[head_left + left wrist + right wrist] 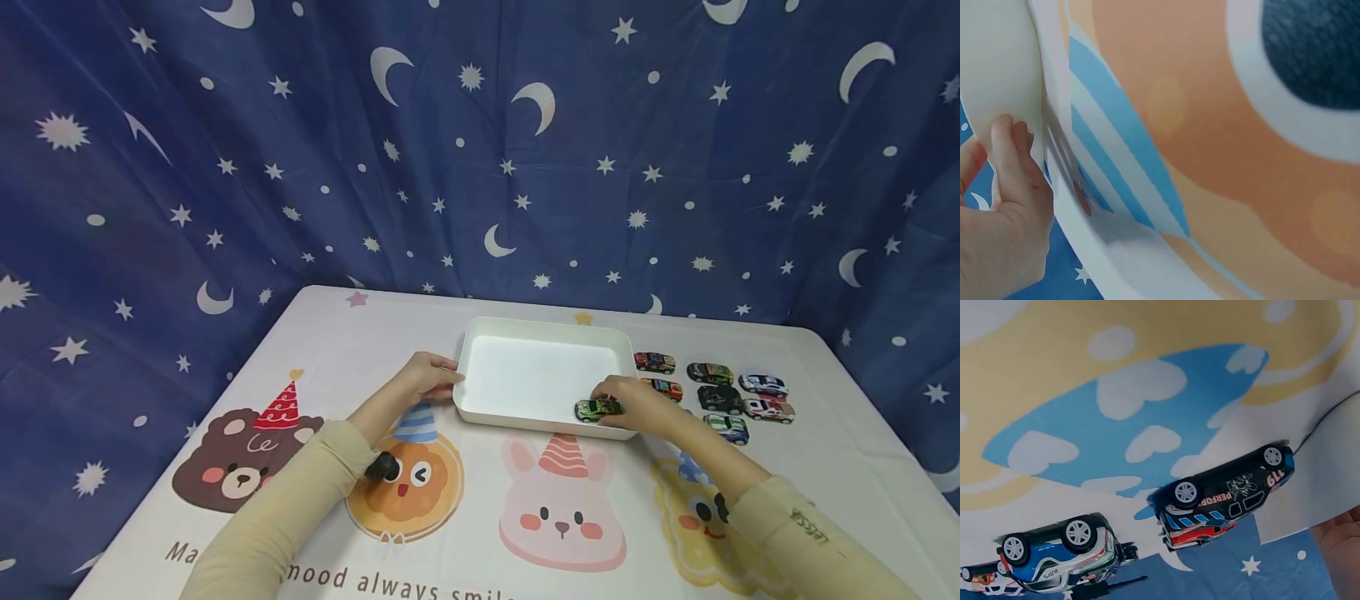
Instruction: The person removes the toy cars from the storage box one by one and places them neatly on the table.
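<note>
A white rectangular tray (542,332) lies on the table. At its left wall is my left hand (429,375), thumb and fingers pinching the rim; the left wrist view shows the same hand (1013,194) with the tray wall (1000,69) between thumb and fingers. Inside the tray's front right corner, a green-and-black toy car (592,409) stands under my right hand (630,403), whose fingers grip its right end. Only the edge of that hand (1342,550) appears in the right wrist view, beside the tray's outer wall (1329,469).
Several toy cars stand right of the tray, among them a red one (655,362), an orange one (663,388), a black one (720,398) and a white-blue-green one (726,428). A printed white cloth (397,325) covers the table. Behind hangs a blue curtain (450,167) with moons and stars.
</note>
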Tool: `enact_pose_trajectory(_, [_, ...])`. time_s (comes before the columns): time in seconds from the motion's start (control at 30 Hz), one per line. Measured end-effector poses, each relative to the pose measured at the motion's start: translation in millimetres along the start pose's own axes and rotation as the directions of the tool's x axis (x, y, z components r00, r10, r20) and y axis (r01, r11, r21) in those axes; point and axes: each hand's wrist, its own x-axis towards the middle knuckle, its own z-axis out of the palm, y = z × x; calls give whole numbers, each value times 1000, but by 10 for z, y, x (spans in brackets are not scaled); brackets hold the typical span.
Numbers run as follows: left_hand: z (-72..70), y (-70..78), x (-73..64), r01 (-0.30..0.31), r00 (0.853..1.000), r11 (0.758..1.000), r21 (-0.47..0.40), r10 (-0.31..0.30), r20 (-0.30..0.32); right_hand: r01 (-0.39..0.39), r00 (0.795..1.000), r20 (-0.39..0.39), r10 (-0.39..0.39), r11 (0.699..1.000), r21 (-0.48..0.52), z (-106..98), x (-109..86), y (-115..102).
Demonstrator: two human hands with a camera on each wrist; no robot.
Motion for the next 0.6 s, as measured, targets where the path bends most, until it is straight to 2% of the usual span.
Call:
enact_pose_trajectory(0.3, [10,-6,16,-4,1000,1000,-8,4,-6,-32,999,2,32,999,-5,38,25,25])
enact_pose_trajectory(0.6, [14,-12,24,-7,1000,1000,-8,7,-10,-17,1000,-15,17,1000,9,47,15,38])
